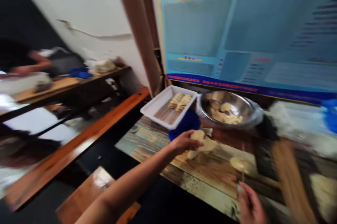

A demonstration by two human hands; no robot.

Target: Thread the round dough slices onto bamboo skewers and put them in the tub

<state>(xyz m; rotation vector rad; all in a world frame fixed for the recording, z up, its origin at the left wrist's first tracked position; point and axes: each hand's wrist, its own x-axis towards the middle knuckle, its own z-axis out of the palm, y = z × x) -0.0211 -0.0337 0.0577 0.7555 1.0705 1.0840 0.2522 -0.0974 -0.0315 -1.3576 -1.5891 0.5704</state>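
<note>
My left hand (185,142) is closed round the edge of a pale, flat piece of dough (202,150), which hangs over a wooden board (195,166). At the lower right, my right hand (250,203) is curled round a thin object that blur keeps me from naming. Just beyond those fingers is a pale, rounded dough piece (240,165). A steel bowl (247,106) behind the board holds several lumps of dough. Left of it, a white plastic tray (155,106) contains a few filled rolls (180,101) side by side.
Under the tray lies a dark blue cloth (188,124). A wooden bar (293,178) and clear plastic (292,117) are at the right. A blue poster (195,27) covers the wall behind. To the left stand an orange-brown bench (84,143) and another person's forearm (39,63) at a table.
</note>
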